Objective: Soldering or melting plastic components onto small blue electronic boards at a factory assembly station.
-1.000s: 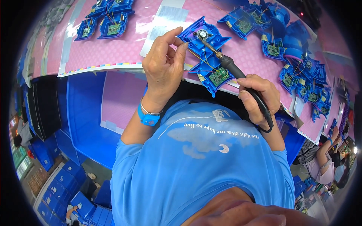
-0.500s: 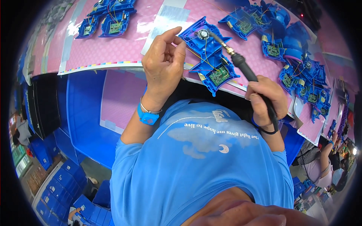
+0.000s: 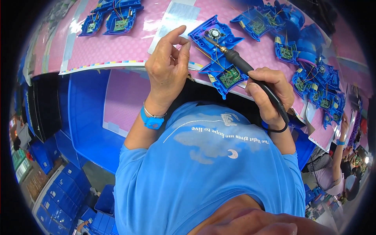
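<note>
My right hand [image 3: 270,92] grips the black handle of a soldering iron [image 3: 243,62]. The iron's metal tip reaches over a blue plastic housing half [image 3: 225,43], just below the round speaker [image 3: 214,34] set in it; whether it touches cannot be told. Joined by thin wires, a second blue housing part holds a green circuit board [image 3: 229,77] nearer me, at the table edge. My left hand [image 3: 167,64] hovers at the left side of the housing, index finger raised and thumb pressed toward the curled fingers. What they pinch, if anything, is too small to make out.
More blue housings with boards and wires lie at the far left [image 3: 119,24] and along the right [image 3: 287,51]. A pink sheet [image 3: 113,49] covers the table. Below its edge stands a blue bin [image 3: 88,117]. Another person's arm [image 3: 340,145] shows at the right.
The iron's tip has moved left and down, from the speaker's right side to below it. My right hand shifted slightly left and up. My left hand barely moved. The other person's arm has risen.
</note>
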{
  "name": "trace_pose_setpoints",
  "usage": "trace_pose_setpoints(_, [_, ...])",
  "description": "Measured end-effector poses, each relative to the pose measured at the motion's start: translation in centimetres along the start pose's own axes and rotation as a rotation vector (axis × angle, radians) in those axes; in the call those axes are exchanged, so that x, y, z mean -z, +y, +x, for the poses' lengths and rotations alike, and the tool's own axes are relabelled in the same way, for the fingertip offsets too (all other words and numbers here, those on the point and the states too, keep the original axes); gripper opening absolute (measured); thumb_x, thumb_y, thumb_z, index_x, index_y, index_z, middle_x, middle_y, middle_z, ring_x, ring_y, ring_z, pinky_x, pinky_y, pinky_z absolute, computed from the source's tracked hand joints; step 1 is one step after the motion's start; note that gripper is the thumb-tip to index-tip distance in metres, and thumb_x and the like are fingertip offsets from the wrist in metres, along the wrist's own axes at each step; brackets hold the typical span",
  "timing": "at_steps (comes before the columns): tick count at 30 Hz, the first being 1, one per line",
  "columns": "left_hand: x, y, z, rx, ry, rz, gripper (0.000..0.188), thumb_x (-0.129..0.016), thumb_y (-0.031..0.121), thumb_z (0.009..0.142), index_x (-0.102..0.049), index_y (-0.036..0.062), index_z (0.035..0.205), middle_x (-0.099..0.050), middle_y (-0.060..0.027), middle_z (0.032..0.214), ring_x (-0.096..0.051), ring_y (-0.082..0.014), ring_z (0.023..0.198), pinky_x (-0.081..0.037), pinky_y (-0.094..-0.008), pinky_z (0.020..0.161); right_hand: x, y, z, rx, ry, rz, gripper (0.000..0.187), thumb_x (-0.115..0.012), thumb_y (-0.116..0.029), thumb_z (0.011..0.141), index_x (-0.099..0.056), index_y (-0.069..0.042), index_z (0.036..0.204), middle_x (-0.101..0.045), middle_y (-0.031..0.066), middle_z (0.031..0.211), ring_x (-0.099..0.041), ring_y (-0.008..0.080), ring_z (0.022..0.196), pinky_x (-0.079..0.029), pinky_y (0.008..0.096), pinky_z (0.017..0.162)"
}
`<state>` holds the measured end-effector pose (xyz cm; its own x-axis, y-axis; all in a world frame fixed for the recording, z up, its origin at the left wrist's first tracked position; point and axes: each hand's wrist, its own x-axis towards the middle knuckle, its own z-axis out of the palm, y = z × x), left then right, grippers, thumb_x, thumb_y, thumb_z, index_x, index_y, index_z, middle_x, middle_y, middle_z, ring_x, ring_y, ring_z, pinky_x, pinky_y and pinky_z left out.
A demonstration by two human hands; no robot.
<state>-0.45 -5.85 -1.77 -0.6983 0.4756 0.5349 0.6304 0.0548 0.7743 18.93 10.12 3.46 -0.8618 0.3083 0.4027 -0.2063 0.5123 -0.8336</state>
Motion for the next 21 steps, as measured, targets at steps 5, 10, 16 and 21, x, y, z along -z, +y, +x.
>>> trace_pose_setpoints(5, [0.0,-0.1,0.1,-0.027,-0.001,0.012,0.037,-0.073,-0.006,0.089,-0.067,0.0016,0.124,-0.072,-0.0074,0.091,-0.059,-0.0074,0.057,-0.047,-0.0233,0.049,0.1,-0.1,0.1,-0.021,-0.021,0.001,0.025,-0.063,0.006,0.089,-0.061,0.006,0.114,-0.065,0.0136,0.082,-0.060,0.0145,0.071,-0.047,0.0276,0.064])
trace_pose_setpoints(10, [-0.2,-0.2,0.1,-0.033,-0.010,0.012,0.037,-0.073,-0.006,0.089,-0.066,0.0019,0.124,-0.073,-0.0069,0.090,-0.059,-0.0072,0.057,-0.047,-0.0231,0.049,0.1,0.1,-0.1,-0.036,-0.019,0.008,0.025,-0.064,0.005,0.090,-0.061,0.006,0.114,-0.066,0.0140,0.083,-0.060,0.0145,0.071,-0.047,0.0275,0.064])
trace_pose_setpoints(16, [-0.4,-0.4,0.5,-0.061,-0.015,0.023,0.038,-0.075,-0.006,0.087,-0.067,0.0022,0.123,-0.072,-0.0060,0.087,-0.057,-0.0065,0.056,-0.045,-0.0226,0.048,0.0,0.0,0.0,-0.029,-0.017,-0.006,0.025,-0.064,0.005,0.090,-0.062,0.006,0.115,-0.066,0.0140,0.085,-0.061,0.0146,0.072,-0.047,0.0275,0.065])
trace_pose_setpoints(21, [0.7,0.3,0.3,0.027,-0.018,0.023,0.039,-0.079,-0.003,0.082,-0.070,0.0034,0.119,-0.064,-0.0021,0.078,-0.044,-0.0051,0.051,-0.035,-0.0217,0.047,-0.1,-0.2,-0.1,-0.036,-0.013,-0.034,0.024,-0.065,0.003,0.090,-0.062,0.006,0.114,-0.066,0.0135,0.087,-0.061,0.0144,0.073,-0.048,0.0274,0.065])
